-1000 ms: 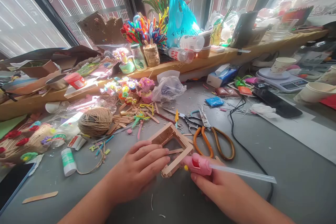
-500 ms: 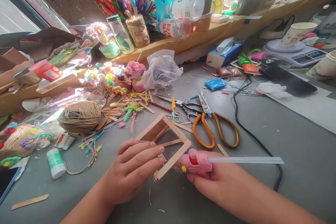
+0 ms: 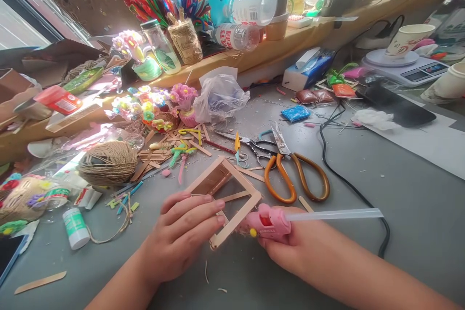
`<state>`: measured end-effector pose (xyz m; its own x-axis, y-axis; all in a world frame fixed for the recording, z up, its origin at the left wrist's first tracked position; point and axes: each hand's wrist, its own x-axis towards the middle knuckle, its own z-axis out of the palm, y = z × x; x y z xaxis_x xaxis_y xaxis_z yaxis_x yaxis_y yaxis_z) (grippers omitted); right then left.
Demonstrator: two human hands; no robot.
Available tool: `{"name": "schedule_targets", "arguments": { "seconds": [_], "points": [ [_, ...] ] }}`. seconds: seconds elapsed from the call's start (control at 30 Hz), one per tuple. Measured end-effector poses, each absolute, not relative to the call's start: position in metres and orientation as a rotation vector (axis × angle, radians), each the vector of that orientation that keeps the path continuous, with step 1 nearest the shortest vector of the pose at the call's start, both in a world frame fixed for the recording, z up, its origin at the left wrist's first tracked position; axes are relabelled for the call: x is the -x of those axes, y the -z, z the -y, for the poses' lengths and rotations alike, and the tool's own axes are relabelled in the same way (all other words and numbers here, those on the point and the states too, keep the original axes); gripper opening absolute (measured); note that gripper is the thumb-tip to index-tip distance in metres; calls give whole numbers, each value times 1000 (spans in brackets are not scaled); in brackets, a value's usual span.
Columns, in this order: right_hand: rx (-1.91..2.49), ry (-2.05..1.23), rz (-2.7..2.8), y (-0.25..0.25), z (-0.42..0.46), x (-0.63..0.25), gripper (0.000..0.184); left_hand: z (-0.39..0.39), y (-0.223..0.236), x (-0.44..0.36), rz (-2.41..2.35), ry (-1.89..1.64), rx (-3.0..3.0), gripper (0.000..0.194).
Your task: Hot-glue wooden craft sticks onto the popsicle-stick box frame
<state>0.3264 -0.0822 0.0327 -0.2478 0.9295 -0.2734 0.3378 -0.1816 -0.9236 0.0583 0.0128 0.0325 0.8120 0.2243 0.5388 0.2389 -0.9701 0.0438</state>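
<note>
My left hand [image 3: 185, 235] grips the left side of a square frame built from wooden craft sticks [image 3: 242, 209], its fingers lying over the near edge. The frame is tilted, one corner towards me. In my right hand [image 3: 290, 244] is a pink hot glue gun [image 3: 271, 223], with a long clear glue stick [image 3: 337, 214] jutting out of its back to the right. The gun's front end is at the frame's right side; its nozzle is hidden behind the frame. Orange-handled scissors [image 3: 281, 181] lie just beyond the gun.
Behind the frame are loose craft sticks [image 3: 156, 156], small scissors [image 3: 250, 141] and a twine ball [image 3: 108, 162]. A glue bottle [image 3: 75, 228] stands at left. A black cord [image 3: 348, 179] runs down the right side. Further back are a kitchen scale [image 3: 407, 65] and a crumpled plastic bag [image 3: 221, 94].
The camera view has tilted down and come nearer the table. The frame is raised and tipped further, with its corner turned up. Both hands keep their hold; the glue gun stays at the frame's right side.
</note>
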Motion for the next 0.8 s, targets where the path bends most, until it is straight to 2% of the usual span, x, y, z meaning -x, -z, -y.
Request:
{"name": "schedule_targets", "arguments": {
  "seconds": [0.43,0.7,0.8],
  "points": [
    [1494,-1488,1533,-35,84,-327,28,-13,-31,-58,371,906,2980,33],
    [1416,-1501,1489,-32,86,-329,41,-13,-29,-57,387,898,2973,35],
    [1439,-1444,1521,-31,85,-326,35,-13,-28,-57,382,909,2973,34]
  ]
}}
